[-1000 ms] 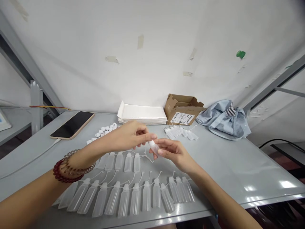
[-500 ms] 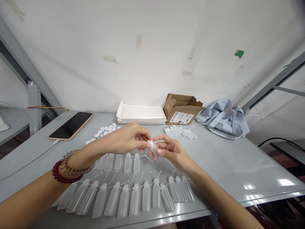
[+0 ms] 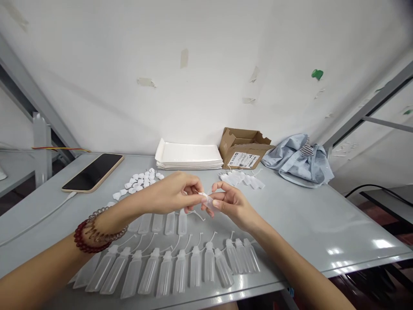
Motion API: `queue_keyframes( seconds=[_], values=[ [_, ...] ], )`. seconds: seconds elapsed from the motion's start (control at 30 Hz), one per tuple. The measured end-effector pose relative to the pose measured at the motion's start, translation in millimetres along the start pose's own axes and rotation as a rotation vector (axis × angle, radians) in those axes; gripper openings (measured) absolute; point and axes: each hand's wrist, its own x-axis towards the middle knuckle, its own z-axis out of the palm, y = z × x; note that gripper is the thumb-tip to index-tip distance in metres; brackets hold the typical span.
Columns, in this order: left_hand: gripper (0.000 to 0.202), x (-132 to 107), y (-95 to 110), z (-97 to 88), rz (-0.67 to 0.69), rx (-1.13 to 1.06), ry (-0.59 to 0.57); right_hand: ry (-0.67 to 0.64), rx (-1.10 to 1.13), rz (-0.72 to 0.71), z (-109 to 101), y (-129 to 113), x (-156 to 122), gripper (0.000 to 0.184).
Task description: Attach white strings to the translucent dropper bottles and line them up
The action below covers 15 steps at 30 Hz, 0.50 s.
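Note:
Above the middle of the grey table [image 3: 306, 224], my right hand [image 3: 230, 204] grips a small translucent plastic bottle [image 3: 208, 200]. My left hand [image 3: 172, 193], with bead bracelets on the wrist, pinches at the bottle's top end with thumb and fingers; what sits under the fingertips is hidden. Below the hands lies a front row of several capped bottles [image 3: 180, 269] with thin tethers, and a shorter row [image 3: 167, 223] behind it. A heap of small white caps [image 3: 140, 181] lies left of the hands.
A phone [image 3: 93, 172] on a cable lies at the far left. A stack of white trays [image 3: 189, 157], a cardboard box [image 3: 243, 148], more small bottles [image 3: 241, 178] and a blue cloth [image 3: 298, 161] line the back. The table's edge runs close in front.
Both hands have stayed together over the table; the left fingers have shifted on the bottle's top, and the bottle has tilted slightly. The view has drifted a little to the right.

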Motion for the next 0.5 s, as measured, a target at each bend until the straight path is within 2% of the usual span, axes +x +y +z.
queue_keyframes(
  seconds=[0.13,0.37,0.5],
  values=[
    [0.025,-2,1,-4.2,0.114,0.072,0.001,0.002,0.017,-0.029,1,-1,-1,0.025],
    [0.041,3,-1,3.7,-0.021,0.029,0.053,0.124,-0.128,-0.066,8,-4,-2,0.029],
    [0.044,4,-1,7.4,0.004,0.078,0.039,0.128,-0.131,-0.054,6,-4,-1,0.031]
  ],
)
